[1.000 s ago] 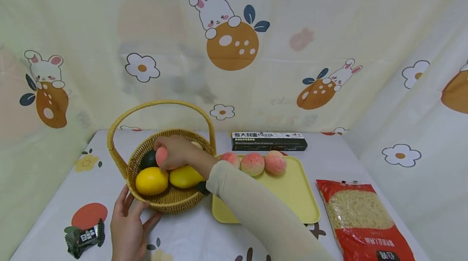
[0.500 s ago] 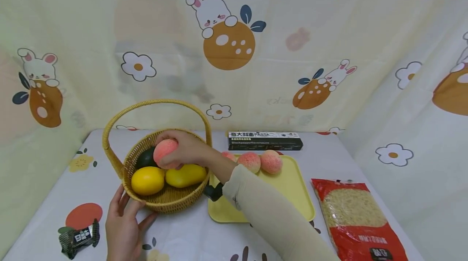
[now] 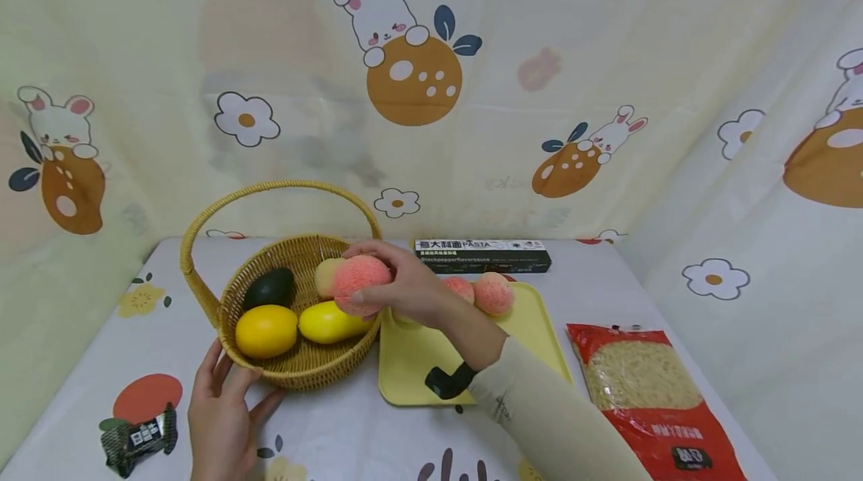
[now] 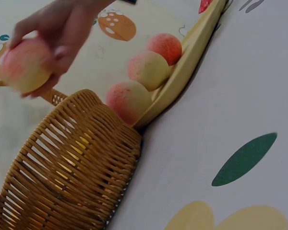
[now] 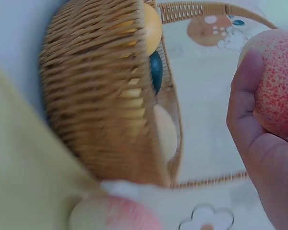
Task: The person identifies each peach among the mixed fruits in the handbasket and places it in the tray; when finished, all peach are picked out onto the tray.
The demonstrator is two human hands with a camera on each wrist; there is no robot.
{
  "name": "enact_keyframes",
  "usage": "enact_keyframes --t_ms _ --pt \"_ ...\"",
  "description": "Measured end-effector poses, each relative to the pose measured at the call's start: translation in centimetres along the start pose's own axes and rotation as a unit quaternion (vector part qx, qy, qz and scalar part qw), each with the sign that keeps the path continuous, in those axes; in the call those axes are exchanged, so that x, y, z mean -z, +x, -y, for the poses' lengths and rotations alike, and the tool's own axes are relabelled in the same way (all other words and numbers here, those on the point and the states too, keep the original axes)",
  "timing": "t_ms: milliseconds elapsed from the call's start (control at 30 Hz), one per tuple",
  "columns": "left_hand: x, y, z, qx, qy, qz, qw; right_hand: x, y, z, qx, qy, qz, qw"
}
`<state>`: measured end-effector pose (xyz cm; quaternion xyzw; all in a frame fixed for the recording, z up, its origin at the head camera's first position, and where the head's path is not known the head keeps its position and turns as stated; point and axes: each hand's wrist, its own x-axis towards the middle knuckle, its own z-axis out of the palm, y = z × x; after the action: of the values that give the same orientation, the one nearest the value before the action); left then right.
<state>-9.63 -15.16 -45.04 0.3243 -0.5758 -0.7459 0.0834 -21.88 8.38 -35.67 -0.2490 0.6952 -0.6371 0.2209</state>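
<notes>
In the head view my right hand [image 3: 414, 288] grips a pink peach [image 3: 360, 282] above the right rim of the wicker basket [image 3: 303, 376]. Inside the basket lie a dark green avocado [image 3: 270, 294], a yellow lemon [image 3: 266, 331], a yellow mango-like fruit [image 3: 330, 322] and a pale round fruit [image 3: 326, 276], partly hidden behind the peach. My left hand [image 3: 221, 417] rests its extended fingers against the basket's near left side. On the yellow tray [image 3: 421, 380] sit more peaches [image 4: 149, 71], three of them showing in the left wrist view.
A black pasta box [image 3: 482, 260] stands behind the tray. To the tray's right lies a red bag of pasta [image 3: 650, 383]. A small dark wrapped snack [image 3: 139, 440] is at the front left. The basket's tall handle [image 3: 283, 187] arches above its back.
My right hand has lifted the peach out from beside the avocado and moved it rightward to the basket's right rim. My left hand stays at the basket's side.
</notes>
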Motion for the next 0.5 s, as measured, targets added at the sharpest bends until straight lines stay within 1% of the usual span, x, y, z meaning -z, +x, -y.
enact_keyframes --t_ms 100,200,333,500 --pt "0.0 0.1 -0.1 0.001 -0.001 0.0 1.0 1.5 -2.1 -0.8 -0.009 0.0 -0.037 0.9993" --pt "-0.1 0.1 -0.2 0.002 -0.004 0.001 1.0 3.0 -4.3 -1.7 -0.023 0.018 -0.064 0.9975" --pt "-0.1 0.2 -0.1 0.0 -0.008 0.001 1.0 5.1 -7.2 -2.8 -0.029 0.036 -0.09 0.9949" --pt "0.0 0.3 0.0 0.002 -0.005 -0.002 1.0 7.1 -10.2 -4.3 -0.042 0.019 -0.128 0.9907"
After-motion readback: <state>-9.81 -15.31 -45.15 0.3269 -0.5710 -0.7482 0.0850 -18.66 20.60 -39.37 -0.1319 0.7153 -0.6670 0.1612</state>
